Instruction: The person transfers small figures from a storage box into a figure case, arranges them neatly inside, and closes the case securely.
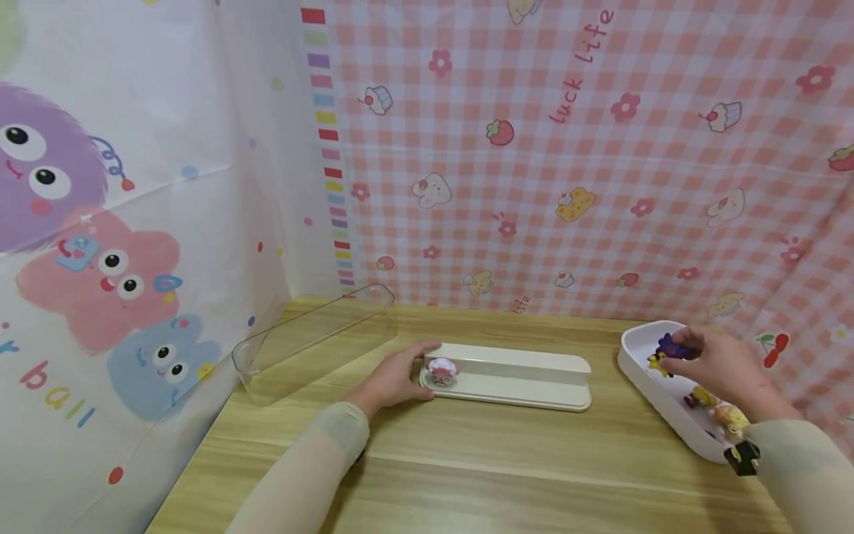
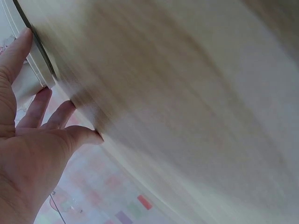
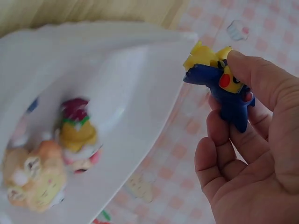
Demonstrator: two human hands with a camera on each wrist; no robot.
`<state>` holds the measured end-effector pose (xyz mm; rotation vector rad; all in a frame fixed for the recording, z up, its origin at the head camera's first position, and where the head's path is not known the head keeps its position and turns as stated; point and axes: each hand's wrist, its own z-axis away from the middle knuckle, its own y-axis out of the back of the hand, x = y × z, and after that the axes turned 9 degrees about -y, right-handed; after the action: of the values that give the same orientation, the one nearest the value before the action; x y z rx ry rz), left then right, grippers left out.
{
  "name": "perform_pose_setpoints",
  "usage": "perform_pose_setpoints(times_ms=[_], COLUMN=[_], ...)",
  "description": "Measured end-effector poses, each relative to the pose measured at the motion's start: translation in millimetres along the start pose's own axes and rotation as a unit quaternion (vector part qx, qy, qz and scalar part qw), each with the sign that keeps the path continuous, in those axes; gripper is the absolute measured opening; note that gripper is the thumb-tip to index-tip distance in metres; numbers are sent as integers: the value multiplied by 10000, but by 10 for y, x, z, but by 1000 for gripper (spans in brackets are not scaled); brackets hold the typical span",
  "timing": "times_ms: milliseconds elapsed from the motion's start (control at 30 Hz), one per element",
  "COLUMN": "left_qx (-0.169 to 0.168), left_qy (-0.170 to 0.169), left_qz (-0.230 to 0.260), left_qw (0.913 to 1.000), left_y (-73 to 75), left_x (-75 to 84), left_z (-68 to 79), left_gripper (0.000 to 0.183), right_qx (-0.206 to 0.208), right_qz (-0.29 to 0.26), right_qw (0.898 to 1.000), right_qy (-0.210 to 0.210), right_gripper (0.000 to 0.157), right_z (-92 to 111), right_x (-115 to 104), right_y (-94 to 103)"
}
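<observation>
My right hand (image 1: pixel 726 371) pinches a small blue-and-yellow toy figure (image 3: pixel 229 93) with a red cheek, over the far end of a white tray (image 1: pixel 657 397). Other little figures lie in that tray, among them one with a tan hood (image 3: pixel 37 179) and one with a yellow and dark red top (image 3: pixel 77 133). My left hand (image 1: pixel 395 380) grips the left end of a white stepped display base (image 1: pixel 517 389), thumb on its front edge and fingers around the back. A pink-and-white figure (image 1: pixel 442 371) stands on the base's lower step, beside the left hand.
A clear plastic cover (image 1: pixel 320 345) sits at the left rear of the wooden table (image 1: pixel 467 475). A pink checked cloth (image 1: pixel 534 185) hangs behind the table, and a white cartoon-printed sheet (image 1: pixel 200 245) hangs along the left side.
</observation>
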<state>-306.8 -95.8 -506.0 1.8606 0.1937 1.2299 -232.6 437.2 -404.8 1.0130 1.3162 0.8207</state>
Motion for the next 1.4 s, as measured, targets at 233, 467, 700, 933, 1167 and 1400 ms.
perform_pose_setpoints(times_ms=[233,467,700,933,1167,1400], left_qx=[-30,-51,-22,49,71,76], left_qy=[15,58,26,-17,-26,-45], left_qz=[-44,-17,-50,-96,-53,-34], left_qw=[10000,10000,10000,9999,10000,10000], left_y=[-6,-13,-13,-14,-6,3], left_x=[-16,-17,-26,-1,19,33], left_z=[-6,1,-4,5,18,17], left_gripper=[93,93,93,93,92,92], right_qx=[610,590,426,327,174,230], right_qz=[-144,-298,-561,-598,-621,-567], right_qw=[9950,9907,9866,9836,9812,9755], right_qy=[782,1192,1473,1670,1821,2114], right_gripper=[39,37,29,28,27,27], right_z=[-2,24,45,51,36,10], right_x=[-397,-830,-1193,-1466,-1705,-1884], right_y=[-155,-322,-477,-612,-740,-891])
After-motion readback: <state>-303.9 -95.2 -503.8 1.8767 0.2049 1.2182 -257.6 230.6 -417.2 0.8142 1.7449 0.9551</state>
